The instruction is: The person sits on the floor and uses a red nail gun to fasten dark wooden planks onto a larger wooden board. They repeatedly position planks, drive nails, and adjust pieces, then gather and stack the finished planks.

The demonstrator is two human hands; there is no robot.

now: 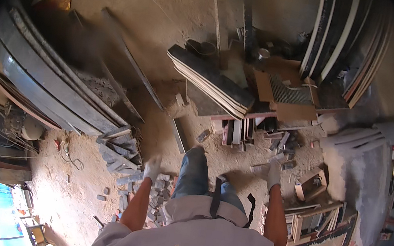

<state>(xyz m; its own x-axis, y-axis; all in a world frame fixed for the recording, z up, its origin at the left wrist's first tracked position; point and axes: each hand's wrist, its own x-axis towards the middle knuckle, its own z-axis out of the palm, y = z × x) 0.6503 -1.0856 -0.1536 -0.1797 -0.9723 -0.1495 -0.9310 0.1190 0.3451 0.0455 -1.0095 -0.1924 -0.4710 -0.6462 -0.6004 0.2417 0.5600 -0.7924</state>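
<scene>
My left hand (152,168) wears a pale glove and hangs beside my left knee, close to a heap of dark wood offcuts (119,151). A scatter of small grey blocks (157,193) lies on the ground under that forearm. My right hand (274,175), gloved too, is held out to the right of my legs, above the dusty ground. Near its fingers is a small greyish piece (258,169); whether they touch cannot be made out. The fingers of both hands are too small and blurred to read.
Ahead stands a low table bearing a stack of dark-faced boards (212,82) and an open cardboard box (294,112). Long planks (59,75) lie at the left; tall boards (335,36) lean at the far right. A wooden frame with scraps (313,223) sits right.
</scene>
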